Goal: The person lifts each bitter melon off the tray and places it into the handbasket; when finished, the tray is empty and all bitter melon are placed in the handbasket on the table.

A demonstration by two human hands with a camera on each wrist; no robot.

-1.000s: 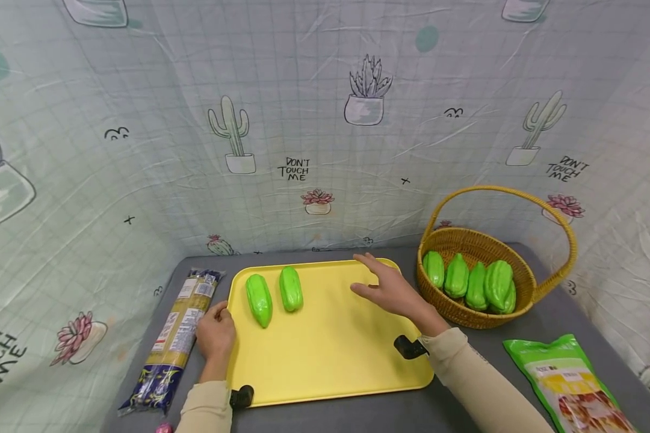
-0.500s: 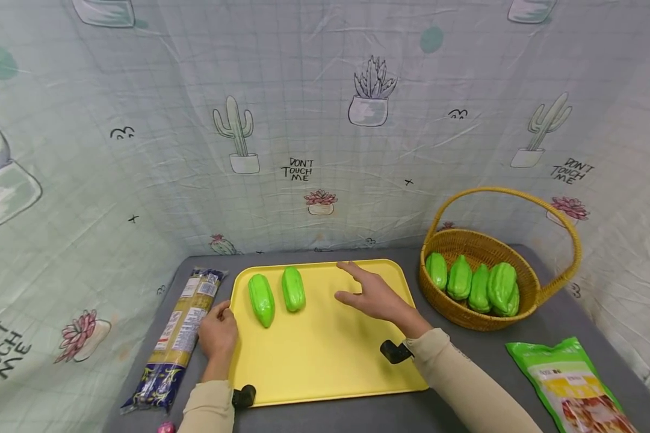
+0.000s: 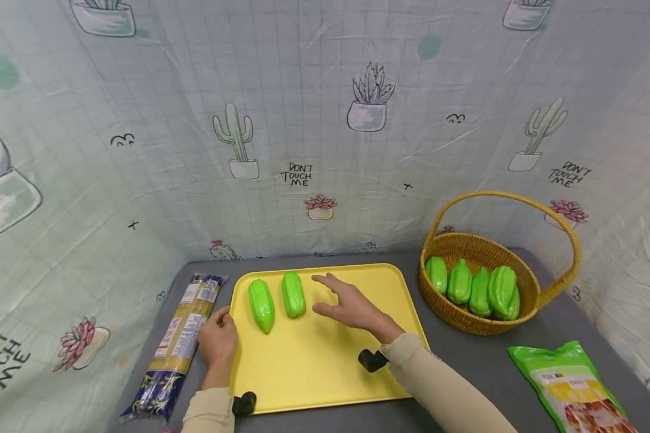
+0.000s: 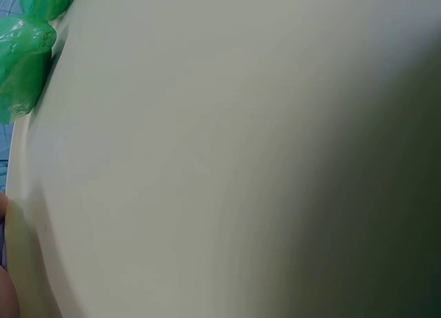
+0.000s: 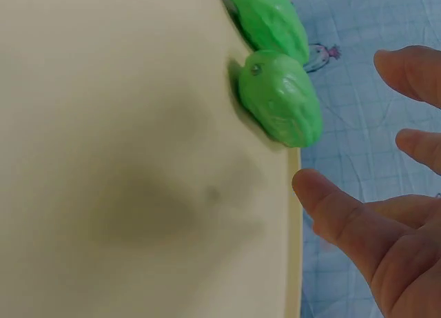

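A yellow tray [image 3: 314,367] lies on the grey table. My left hand [image 3: 218,338] is at its left rim, fingers curled in to grip the edge; in the left wrist view only bits of the fingers [image 4: 5,294] show there. Two glossy green ribbed gourds lie on the tray: the left gourd [image 3: 262,305] and the right gourd [image 3: 294,294]. Just right of the latter, my right hand [image 3: 349,305] hovers over the tray, fingers spread and thumb apart, holding nothing. In the right wrist view the nearer gourd [image 5: 281,98] sits beyond the thumb.
Back right stands a wicker basket [image 3: 479,326] with a tall handle, holding several more green gourds [image 3: 459,281]. A green food pouch [image 3: 571,385] lies at front right. Left of the tray lies a long pack of dry noodles [image 3: 176,343]. A printed cloth [image 3: 325,150] hangs behind.
My right hand has moved left over the tray, from near its right side to beside the right gourd. The left hand has stayed at the rim; the gourds have not moved.
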